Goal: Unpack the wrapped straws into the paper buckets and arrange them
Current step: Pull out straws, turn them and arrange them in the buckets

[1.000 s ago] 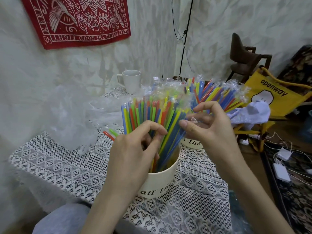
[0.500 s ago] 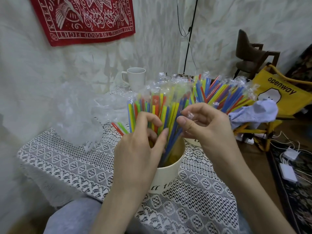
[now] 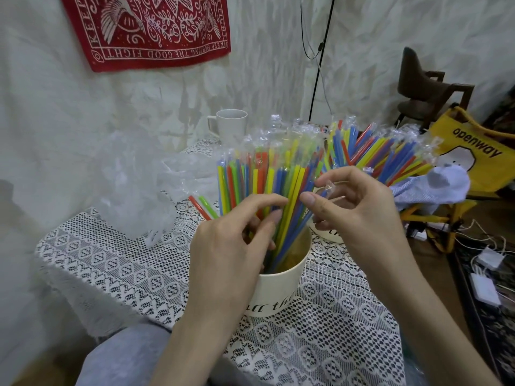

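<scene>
A cream paper bucket stands on the lace-covered table, full of upright coloured straws in clear wrappers. My left hand reaches into this bundle just above the rim, thumb and fingers curled round some of the straws. My right hand is beside it on the right and pinches the crinkled wrapper tip of a blue straw that leans out of the bundle. A second bucket is mostly hidden behind my right hand; its wrapped straws fan out to the right.
Two loose straws, red and green, lie on the table by crumpled clear plastic. A white mug stands at the back. A yellow chair with a pale cloth is at the right, and chargers lie on the floor.
My left thumb has slid right across the yellow straws. My right hand stays at the wrapper tip, its fingers a little looser. The view has shifted slightly.
</scene>
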